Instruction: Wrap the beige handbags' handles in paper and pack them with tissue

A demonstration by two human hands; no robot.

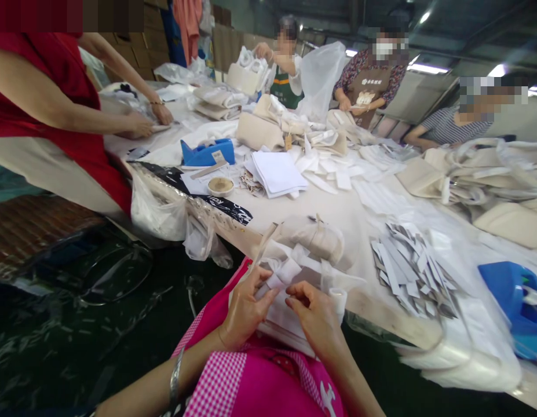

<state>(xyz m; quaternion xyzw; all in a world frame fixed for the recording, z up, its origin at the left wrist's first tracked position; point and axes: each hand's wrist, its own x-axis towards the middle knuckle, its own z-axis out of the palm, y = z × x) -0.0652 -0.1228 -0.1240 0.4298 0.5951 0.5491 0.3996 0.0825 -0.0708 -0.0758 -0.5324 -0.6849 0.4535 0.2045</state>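
I can't read any text from here. The black strip (216,204) just below the blue tape dispenser (207,153) carries white lettering, too blurred to make out.

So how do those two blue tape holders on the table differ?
The far tape holder sits mid-table beside a small round dish, shows whole, and looks darker blue. The near tape holder sits at the table's right edge next to a heap of paper strips, is cut off by the frame and looks brighter. Both are blue plastic and rest untouched by any hand.

garment workshop | shared long table (338,214) | stacked cloth bags (468,174) | tape dispensers (207,153) | aproned workers (372,81)
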